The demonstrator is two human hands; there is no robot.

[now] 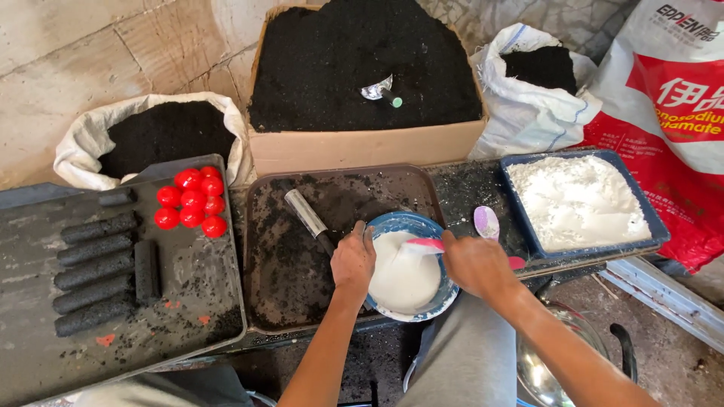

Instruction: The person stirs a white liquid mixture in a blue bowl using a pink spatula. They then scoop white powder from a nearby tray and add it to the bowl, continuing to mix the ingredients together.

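L hand grips the near-left rim of a round blue bowl, fingers curled over the edge; bowl holds smooth, glossy white paste & sits on the front right corner of a brown rectangular tray dusted w/ gritty black crumbs. R hand is closed around a pink spoon, its tip in the paste. A metal tube w/ dark handle lies diagonal on the tray, just beside the L hand. Right of the bowl, a pale pink spoon rests on the dirty surface, near a blue rectangular tray heaped w/ soft, lumpy white powder. At left, a grey flat board carries matte black cylinders in a row, rough-textured, plus a cluster of shiny red balls. Behind: cardboard box piled w/ fine black powder, a small metal scoop stuck in it; woven white sacks of the same black stuff on both sides; a red & white printed bag at far right
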